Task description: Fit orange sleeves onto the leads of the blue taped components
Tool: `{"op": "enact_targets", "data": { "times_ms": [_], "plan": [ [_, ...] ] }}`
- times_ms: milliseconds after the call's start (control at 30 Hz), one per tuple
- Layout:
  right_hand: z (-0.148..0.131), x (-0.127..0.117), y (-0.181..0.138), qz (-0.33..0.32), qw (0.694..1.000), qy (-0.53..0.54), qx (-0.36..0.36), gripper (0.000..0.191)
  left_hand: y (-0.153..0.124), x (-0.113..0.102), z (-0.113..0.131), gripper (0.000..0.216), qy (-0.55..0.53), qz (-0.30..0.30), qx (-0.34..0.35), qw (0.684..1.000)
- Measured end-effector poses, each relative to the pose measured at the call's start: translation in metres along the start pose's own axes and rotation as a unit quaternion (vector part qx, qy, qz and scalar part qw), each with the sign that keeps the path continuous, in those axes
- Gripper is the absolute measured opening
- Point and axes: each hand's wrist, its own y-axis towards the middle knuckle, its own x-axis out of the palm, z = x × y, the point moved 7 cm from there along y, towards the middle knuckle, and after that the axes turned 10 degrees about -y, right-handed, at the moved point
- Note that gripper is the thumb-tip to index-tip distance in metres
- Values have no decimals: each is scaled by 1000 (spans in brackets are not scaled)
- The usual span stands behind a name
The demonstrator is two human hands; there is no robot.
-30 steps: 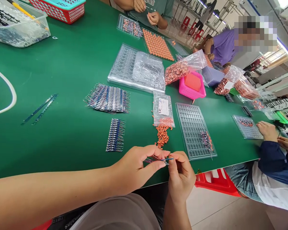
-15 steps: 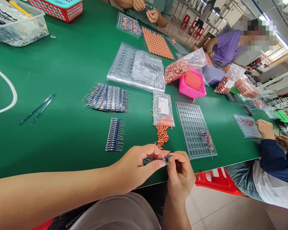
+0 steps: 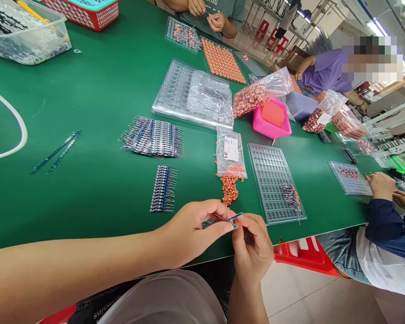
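My left hand [image 3: 192,227] is closed around a strip of small wire-legged parts [image 3: 209,222], its thumb and fingers holding the strip near the table's front edge. A narrow blue end of the strip sticks out past the fingertips. Touching that end, my right hand [image 3: 254,243] is pinched shut; whatever lies between its fingertips is hidden. Just beyond my hands is a heap of small orange rings [image 3: 229,189], spilling from a labelled clear bag [image 3: 230,150]. To the left lie a single strip of similar parts [image 3: 163,189] and a stack of such strips [image 3: 153,137].
A clear slotted tray [image 3: 270,175] on the right carries a bunch of orange-tipped parts [image 3: 292,198]. Farther back are stacked clear trays [image 3: 170,92], a pink basket [image 3: 272,128] and a bag of copper-coloured rings [image 3: 251,99]. Co-workers' hands are at the far side and right.
My hands stay together at the strip, and its blue end now tilts up slightly more. My right fingers have shifted a little. The whole view has drifted slightly.
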Motion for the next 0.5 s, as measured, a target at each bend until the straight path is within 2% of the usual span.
{"op": "enact_targets", "data": {
  "times_ms": [500],
  "plan": [
    [-7, -4, -6, 68, 994, -85, -23, 26, 2, 1, -5, 14, -65, -15, -27, 997]
  ]
}}
